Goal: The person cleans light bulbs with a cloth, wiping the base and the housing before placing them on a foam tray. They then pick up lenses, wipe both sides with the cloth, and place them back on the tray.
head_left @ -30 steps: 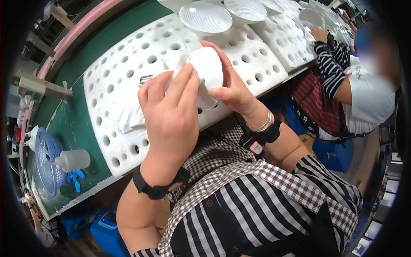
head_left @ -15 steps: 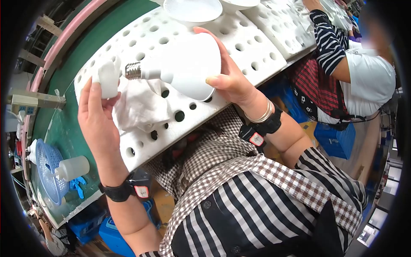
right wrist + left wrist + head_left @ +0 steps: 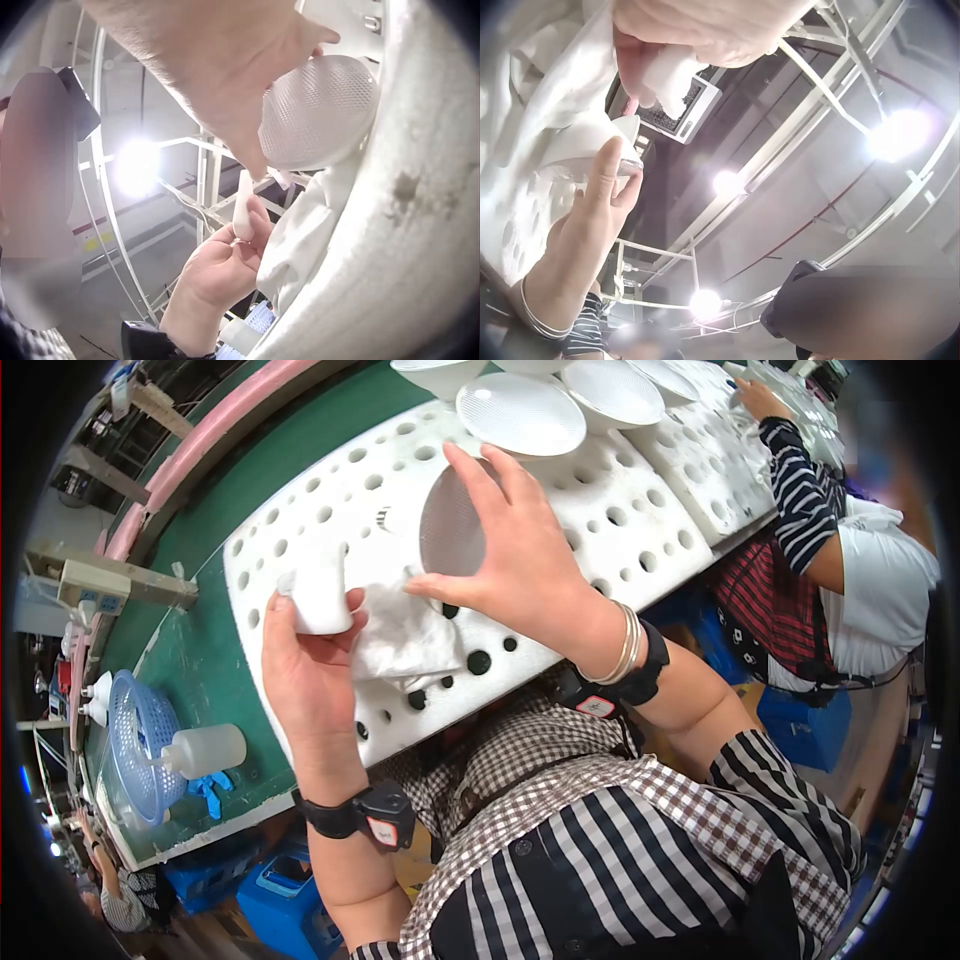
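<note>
My left hand (image 3: pixel 315 670) pinches a small white sponge-like block (image 3: pixel 320 600) between thumb and fingers, above the left part of the foam board. To its right, my right hand (image 3: pixel 530 545) spans a white reflector bulb, thumb at the near side of the rim and fingers at the far side. The bulb's dimpled lens (image 3: pixel 452 530) faces my palm, and its metal screw base (image 3: pixel 383 518) points away to the left. In the right wrist view the lens (image 3: pixel 319 112) lies close beside the foam. A crumpled white cloth (image 3: pixel 405 635) lies on the board below both hands.
The white foam board (image 3: pixel 340 475) is full of round holes. Several reflector bulbs (image 3: pixel 520 415) stand at its back. On the green table (image 3: pixel 190 660) at left are a blue basket (image 3: pixel 130 745), a plastic bottle (image 3: pixel 205 750) and blue gloves (image 3: pixel 210 792). Another person (image 3: pixel 850 550) works at right.
My left hand came off the bulb with the white block and moved left, then slightly back right. The right hand has turned the bulb so its lens faces the palm.
</note>
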The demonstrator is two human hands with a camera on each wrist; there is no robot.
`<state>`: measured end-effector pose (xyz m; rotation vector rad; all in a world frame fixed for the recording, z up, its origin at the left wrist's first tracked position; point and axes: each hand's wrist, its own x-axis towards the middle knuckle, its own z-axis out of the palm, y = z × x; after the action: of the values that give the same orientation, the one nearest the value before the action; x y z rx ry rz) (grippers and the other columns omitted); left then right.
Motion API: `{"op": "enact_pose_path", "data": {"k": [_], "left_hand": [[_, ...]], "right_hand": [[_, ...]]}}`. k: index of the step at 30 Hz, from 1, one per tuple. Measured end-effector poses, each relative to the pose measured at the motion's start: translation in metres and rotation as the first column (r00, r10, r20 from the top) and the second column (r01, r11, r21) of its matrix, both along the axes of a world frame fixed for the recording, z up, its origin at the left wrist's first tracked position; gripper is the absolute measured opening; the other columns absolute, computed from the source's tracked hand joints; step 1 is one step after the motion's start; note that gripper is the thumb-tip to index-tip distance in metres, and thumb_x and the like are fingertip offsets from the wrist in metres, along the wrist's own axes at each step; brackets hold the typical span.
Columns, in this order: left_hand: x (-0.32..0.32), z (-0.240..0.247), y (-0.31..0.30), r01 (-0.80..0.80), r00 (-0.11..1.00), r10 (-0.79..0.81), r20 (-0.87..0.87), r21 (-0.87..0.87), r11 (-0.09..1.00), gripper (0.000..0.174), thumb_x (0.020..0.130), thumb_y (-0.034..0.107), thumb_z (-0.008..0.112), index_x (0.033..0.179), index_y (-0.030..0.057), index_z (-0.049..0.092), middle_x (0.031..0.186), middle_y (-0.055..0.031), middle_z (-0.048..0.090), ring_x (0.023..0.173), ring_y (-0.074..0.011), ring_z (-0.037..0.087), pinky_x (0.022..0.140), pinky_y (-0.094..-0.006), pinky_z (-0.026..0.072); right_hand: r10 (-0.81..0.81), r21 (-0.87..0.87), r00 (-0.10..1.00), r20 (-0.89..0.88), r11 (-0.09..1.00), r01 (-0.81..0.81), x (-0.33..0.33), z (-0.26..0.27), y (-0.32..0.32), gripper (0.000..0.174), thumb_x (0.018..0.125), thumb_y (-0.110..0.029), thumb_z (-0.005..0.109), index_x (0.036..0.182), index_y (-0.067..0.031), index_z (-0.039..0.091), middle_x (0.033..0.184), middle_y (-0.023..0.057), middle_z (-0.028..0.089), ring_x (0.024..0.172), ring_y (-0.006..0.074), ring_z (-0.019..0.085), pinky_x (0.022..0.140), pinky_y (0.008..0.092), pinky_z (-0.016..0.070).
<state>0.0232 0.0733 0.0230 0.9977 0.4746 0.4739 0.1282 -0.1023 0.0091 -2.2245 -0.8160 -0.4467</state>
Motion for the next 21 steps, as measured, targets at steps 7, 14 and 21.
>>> {"op": "enact_pose_path", "data": {"k": [7,14,21], "left_hand": [[-0.017,-0.004,-0.015,0.017,0.988,-0.009,0.156,-0.053,0.998,0.034,0.1,0.02,0.045,0.128,0.0013,0.048,0.124,-0.0126,0.059,0.114,-0.0265,0.057,0.101,-0.0429,0.0434],[-0.06,-0.015,-0.023,-0.096,0.995,0.08,0.053,0.587,0.804,0.023,0.097,0.007,0.055,0.117,-0.0027,0.062,0.105,-0.0073,0.065,0.093,-0.0132,0.06,0.08,-0.0276,0.049],[-0.169,-0.047,0.102,-0.668,0.555,0.8,0.228,0.695,0.265,0.064,0.09,0.0,0.061,0.145,-0.001,0.028,0.138,-0.0172,0.042,0.123,-0.0242,0.045,0.105,-0.037,0.0377]], "right_hand": [[0.551,0.496,0.689,-0.47,0.811,-0.31,-0.039,0.018,-0.011,0.067,0.075,-0.025,0.082,0.13,-0.0005,0.053,0.106,0.0128,0.062,0.078,0.0146,0.062,0.069,0.028,0.0512],[0.666,0.659,0.329,-0.669,0.737,-0.151,-0.044,0.001,0.014,0.018,0.086,-0.003,0.07,0.1,0.0006,0.06,0.085,0.0014,0.065,0.071,0.0061,0.062,0.064,0.0203,0.0524],[0.658,0.659,0.321,-0.681,0.742,-0.121,-0.036,-0.013,0.002,0.015,0.086,-0.005,0.071,0.095,-0.0022,0.059,0.087,-0.0002,0.065,0.076,0.0056,0.062,0.066,0.0201,0.0513]]}}
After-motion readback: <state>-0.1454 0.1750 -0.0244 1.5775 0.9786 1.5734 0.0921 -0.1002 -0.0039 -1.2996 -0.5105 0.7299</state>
